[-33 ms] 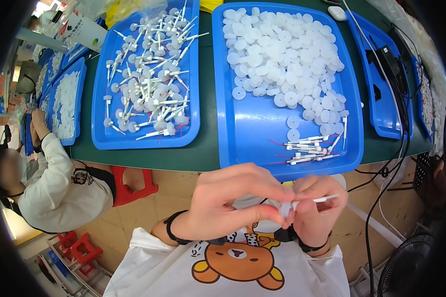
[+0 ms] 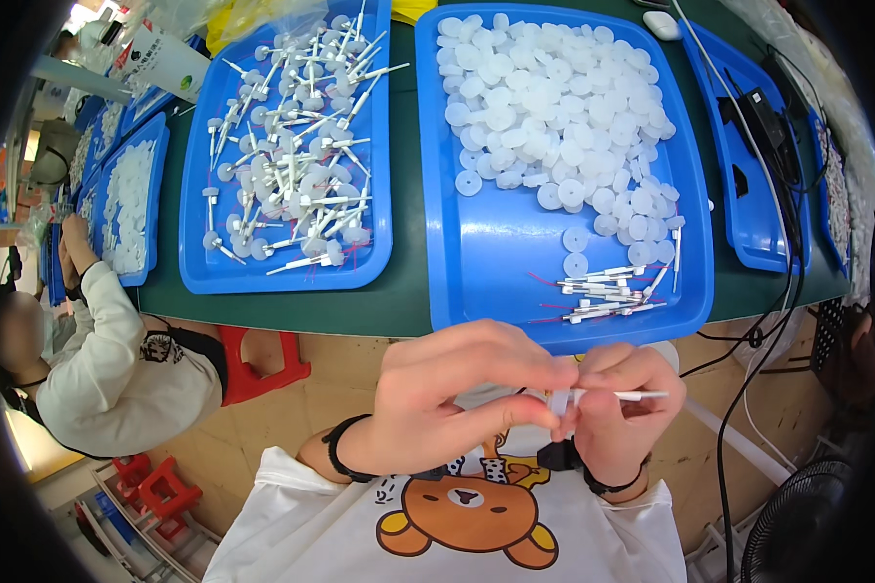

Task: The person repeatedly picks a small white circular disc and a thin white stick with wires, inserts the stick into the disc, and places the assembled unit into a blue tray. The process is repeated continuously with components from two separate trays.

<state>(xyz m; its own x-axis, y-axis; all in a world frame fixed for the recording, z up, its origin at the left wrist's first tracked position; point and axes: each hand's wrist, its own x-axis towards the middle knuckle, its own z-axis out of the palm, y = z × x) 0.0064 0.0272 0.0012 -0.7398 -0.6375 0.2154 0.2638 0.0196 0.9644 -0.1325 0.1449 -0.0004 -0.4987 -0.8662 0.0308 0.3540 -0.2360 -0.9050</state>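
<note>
In front of my chest, above the tray's near edge, my two hands meet around one small part. My left hand (image 2: 447, 389) pinches a translucent white plastic disc (image 2: 558, 402) between thumb and fingertips. Closed around a thin white rod (image 2: 644, 395) is my right hand (image 2: 634, 403), and the rod's free end sticks out to the right. The rod's other end meets the disc, but my fingertips partly hide the joint. Just beyond, a blue tray (image 2: 496, 262) holds a heap of similar discs (image 2: 554, 107) and a small group of white rods with thin red wires (image 2: 608, 294).
To the left stands another blue tray (image 2: 190, 233) full of rods with discs fitted (image 2: 306, 155). A co-worker in a white top (image 2: 146, 369) sits at far left by a red stool (image 2: 267, 364). Black cables (image 2: 749, 389) hang at right above a fan (image 2: 797, 525).
The rod's free end has tipped down slightly, so it lies nearly level. My right hand has shifted a little to the right; my left hand is almost unchanged.
</note>
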